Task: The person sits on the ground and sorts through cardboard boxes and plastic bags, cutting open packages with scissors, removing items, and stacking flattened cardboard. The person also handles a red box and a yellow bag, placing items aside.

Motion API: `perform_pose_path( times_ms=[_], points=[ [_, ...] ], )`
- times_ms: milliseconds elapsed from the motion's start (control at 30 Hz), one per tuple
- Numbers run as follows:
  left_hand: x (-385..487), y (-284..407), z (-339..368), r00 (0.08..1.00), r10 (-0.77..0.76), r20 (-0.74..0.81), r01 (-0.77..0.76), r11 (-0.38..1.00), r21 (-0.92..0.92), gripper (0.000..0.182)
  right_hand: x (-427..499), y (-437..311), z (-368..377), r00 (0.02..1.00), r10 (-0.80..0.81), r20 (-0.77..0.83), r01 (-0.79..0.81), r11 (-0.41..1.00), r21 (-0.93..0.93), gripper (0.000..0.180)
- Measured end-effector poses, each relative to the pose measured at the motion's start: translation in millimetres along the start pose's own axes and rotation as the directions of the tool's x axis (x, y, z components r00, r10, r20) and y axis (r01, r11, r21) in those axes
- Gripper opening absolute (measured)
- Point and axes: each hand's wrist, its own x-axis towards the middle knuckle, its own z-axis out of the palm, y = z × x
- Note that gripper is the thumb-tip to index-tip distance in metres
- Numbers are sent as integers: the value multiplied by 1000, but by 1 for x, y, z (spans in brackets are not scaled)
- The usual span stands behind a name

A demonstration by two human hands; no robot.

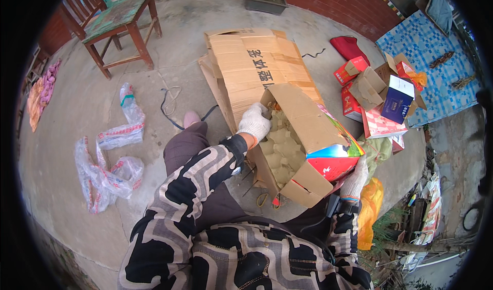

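Note:
A printed cardboard carton (331,163) stands tilted before me with its flaps spread open. Inside it lies grey-brown moulded pulp egg tray (283,147), and something orange-brown shows at the far end. My left hand (255,123), in a white knitted glove, is curled on the carton's left rim, close to the tray; its fingertips are hidden. Against the carton's colourful right side rests my right hand (354,180), also gloved, its fingers partly hidden. Behind the carton lies a stack of flattened cardboard (265,59) bearing black writing.
Several small boxes (366,88) are heaped at right, by a blue checked sheet (420,36). Clear plastic wrapping (111,174) and cord (169,97) lie on the concrete at left. A wooden chair (119,28) stands far left. Scissors (269,200) lie below the carton.

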Motion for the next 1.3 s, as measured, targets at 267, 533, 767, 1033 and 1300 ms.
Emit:
perform_pose_path(
  times_ms=[267, 533, 767, 1033, 1300],
  points=[
    [38, -6, -49, 930, 276, -244, -198, 933, 300, 25, 19, -47, -19, 964, -167, -207, 134, 977, -167, 41],
    [46, -17, -36, 923, 287, -257, -221, 941, 255, 22, 26, -49, -51, 891, -219, -397, 160, 971, -178, 36],
    [46, -6, -40, 891, 307, -334, -284, 952, 116, 28, 65, -64, -105, 830, -307, -466, 64, 882, -467, 46],
    [47, 2, -40, 897, 154, -415, -260, 942, -212, 36, 7, -27, 20, 939, 207, 275, -116, 942, -313, 72],
    [20, -17, -19, 948, 34, 317, 243, 566, -788, 68, -27, 10, 167, 850, 354, 390, -246, 921, -301, 47]
  ],
)
